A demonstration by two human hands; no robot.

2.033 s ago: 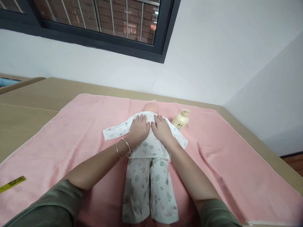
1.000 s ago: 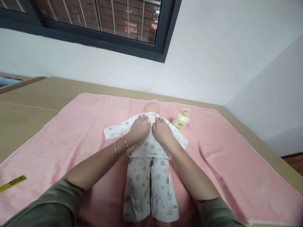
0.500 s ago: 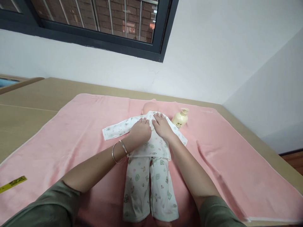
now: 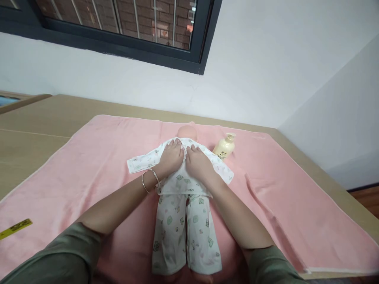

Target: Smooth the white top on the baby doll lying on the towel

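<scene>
A doll [image 4: 187, 132] lies on a pink blanket [image 4: 103, 157], its head toward the wall and its feet at the bottom edge of the view. It wears a white printed long-sleeved top [image 4: 183, 179] and matching pants [image 4: 170, 236]. My left hand [image 4: 171, 156], with bangles at the wrist, lies flat on the left chest of the top, fingers stretched toward the neck. Opposite it, my right hand [image 4: 198, 161] rests on the right chest, fingers extended and slightly bent. Both palms are hidden against the fabric.
A cream pump bottle [image 4: 225, 147] stands on the blanket right of the doll's shoulder. At the far left lies a yellow strip [image 4: 16, 228] with dark print. Behind the wooden tabletop [image 4: 38, 114] rises a white wall with a dark-framed window [image 4: 124, 43].
My left hand has slid up and slightly left, its curled fingers now stretched flat. My right hand has drawn back a little from the collar. The doll's clothes lie nearly as before.
</scene>
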